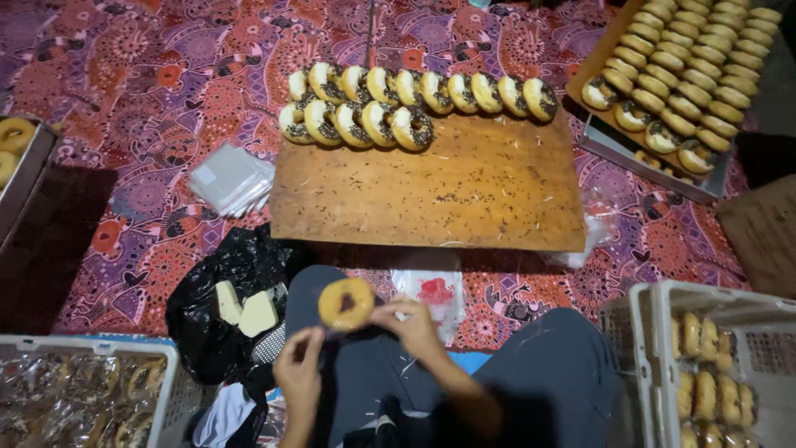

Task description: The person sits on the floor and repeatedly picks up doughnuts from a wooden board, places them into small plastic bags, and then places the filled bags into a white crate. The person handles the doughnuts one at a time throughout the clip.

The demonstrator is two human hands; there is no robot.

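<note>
Matt wooden board [431, 195], glossy black plastic bag [224, 290], patterned cloth [149, 99]

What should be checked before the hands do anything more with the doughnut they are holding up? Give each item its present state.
1. Doughnut off the floor, held up over the lap: ok.
2. Right hand gripping its edge: ok.
3. Left hand touching the doughnut: cannot tell; it sits just below.
4. Clear wrapper around the doughnut: cannot tell, blurred.
5. Free space on the wooden board in front of the sprinkled doughnut rows: ok.
6. Stack of clear bags lying beside the board: ok.
</note>
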